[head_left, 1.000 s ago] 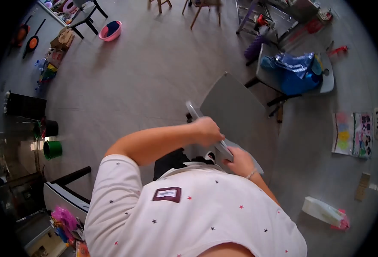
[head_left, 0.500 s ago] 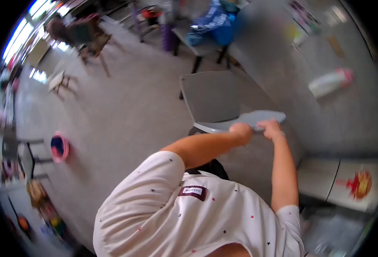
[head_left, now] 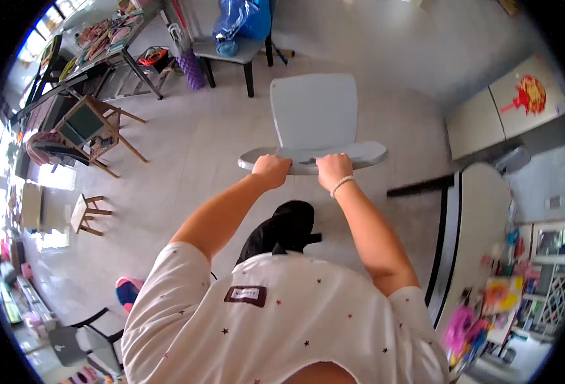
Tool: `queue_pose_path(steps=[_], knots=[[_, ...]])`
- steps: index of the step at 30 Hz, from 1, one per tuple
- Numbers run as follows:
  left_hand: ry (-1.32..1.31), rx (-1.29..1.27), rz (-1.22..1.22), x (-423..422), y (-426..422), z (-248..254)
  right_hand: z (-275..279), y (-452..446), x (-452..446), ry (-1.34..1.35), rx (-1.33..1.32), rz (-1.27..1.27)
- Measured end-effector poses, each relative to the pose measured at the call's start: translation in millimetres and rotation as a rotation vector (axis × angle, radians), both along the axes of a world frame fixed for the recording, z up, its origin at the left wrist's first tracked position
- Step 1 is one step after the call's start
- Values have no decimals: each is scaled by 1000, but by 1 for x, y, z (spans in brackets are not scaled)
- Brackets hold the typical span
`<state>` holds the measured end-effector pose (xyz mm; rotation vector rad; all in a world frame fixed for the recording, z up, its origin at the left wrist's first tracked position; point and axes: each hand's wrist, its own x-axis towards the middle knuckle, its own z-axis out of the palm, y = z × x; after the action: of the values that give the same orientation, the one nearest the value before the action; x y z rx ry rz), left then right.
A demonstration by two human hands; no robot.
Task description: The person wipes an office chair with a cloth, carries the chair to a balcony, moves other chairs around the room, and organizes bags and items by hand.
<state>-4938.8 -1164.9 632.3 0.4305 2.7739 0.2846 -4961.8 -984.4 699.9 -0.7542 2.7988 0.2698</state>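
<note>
A light grey chair stands in front of me, its seat stretching away from my body. Its curved backrest is nearest to me, and both hands grip the top edge. My left hand is closed around it left of centre. Just right of centre, my right hand also wraps over the edge, with a beaded bracelet at the wrist. The fingertips of both hands are partly hidden behind the rim. My dark trouser leg shows below the backrest.
A grey chair with blue bags stands ahead, beside a purple basket. Wooden stools and a cluttered table are at left. A long table is at right, a white cabinet beyond it. A pink tub sits at lower left.
The view has swung round to the right. The grey chair now faces straight away from me, and my hands sit apart on its backrest, where they were closer together and further right before.
</note>
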Motion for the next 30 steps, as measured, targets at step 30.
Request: queue_pose_path(steps=[30], knots=[[33, 3, -1400, 412, -345, 23, -21, -430, 621, -212, -310, -1100]])
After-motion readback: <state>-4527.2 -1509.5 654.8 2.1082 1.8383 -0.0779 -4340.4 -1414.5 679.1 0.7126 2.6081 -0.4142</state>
